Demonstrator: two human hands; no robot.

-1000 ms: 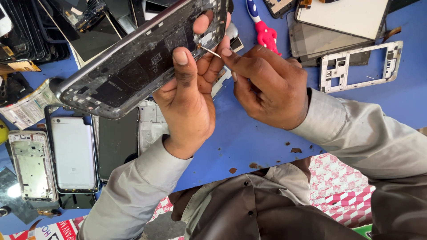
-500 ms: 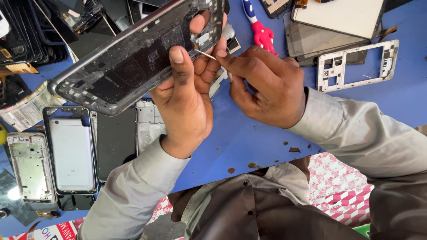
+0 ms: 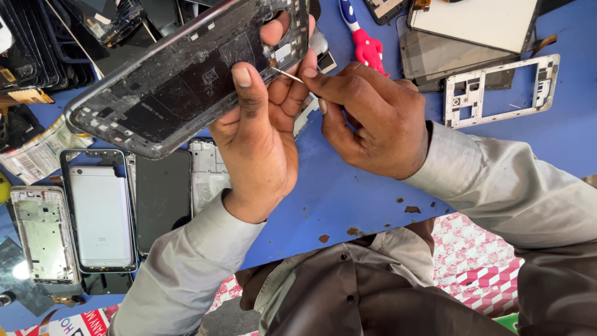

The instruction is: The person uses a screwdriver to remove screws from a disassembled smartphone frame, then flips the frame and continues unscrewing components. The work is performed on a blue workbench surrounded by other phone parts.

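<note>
Above blue table (image 3: 348,193): left hand (image 3: 258,134) clamps phone frame (image 3: 180,74), thumb across it. Right hand (image 3: 373,118), fingers pinched shut on thin pin (image 3: 287,74), tip at frame corner. Step looks like prying; steady aim needed.

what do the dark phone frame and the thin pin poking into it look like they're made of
The dark phone frame in the left hand looks like matt black plastic with a grey, faintly shiny rim, possibly metal; dust and scuffs dull it. The thin pin pinched by the right hand looks like bare metal: pale, glinting, very slender.
</note>
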